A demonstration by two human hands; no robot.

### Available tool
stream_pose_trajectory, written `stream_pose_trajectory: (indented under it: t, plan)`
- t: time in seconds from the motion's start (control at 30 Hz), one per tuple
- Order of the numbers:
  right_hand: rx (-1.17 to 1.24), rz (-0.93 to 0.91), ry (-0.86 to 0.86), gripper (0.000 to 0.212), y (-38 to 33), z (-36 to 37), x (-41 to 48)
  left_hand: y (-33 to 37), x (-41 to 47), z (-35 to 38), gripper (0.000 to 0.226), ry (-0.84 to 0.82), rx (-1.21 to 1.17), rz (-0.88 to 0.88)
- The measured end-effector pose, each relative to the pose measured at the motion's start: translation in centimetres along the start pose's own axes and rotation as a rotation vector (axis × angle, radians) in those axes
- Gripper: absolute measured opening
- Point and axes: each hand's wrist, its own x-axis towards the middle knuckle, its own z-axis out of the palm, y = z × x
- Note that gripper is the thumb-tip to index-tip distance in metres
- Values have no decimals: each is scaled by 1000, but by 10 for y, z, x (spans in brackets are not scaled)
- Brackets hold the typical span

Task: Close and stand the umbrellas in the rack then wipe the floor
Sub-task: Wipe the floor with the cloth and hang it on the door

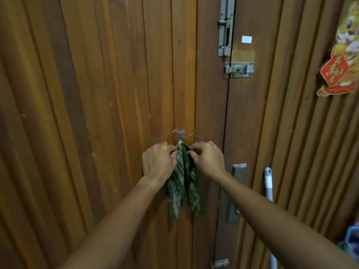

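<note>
Wood door (87, 94) w/ bolt (226, 30), latch (239, 69); tiger decor (342, 53).

On my feed, the left forearm (120, 220) and right forearm (272, 206) show bare skin right up to the left hand (158, 162) and right hand (207, 160), both likewise bare.

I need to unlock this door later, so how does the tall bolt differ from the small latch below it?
The tall bolt runs vertically; the small latch lies horizontally. The tall bolt is far longer than the small latch. The tall bolt sits left of the door seam; the small latch spans it. Both are grey metal, fixed above the checked cloth.
</note>
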Motion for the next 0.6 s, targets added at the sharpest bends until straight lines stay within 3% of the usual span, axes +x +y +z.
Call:
stream_pose_trajectory:
  t: [0.17, 0.27, 0.43, 0.53, 0.6]
  plan:
    - [77, 54, -199, 33, 42, 33, -61, 13, -68, 32, 38, -30, -77, -102]
    - [49, 102, -353, 34, 80, 32, -103, 29, -116, 50, 31, -73, -64, -107]
    - [14, 258, -450, 19, 149, 1, -139, 85, -164, 86, 29, -428, -153, -43]
    - [32, 409, -418, 11, 192, -21, -146, 128, -169, 117, 22, -619, -279, 42]
    - [71, 496, -355, 19, 223, -33, -150, 160, -164, 138, 20, -719, -389, 17]
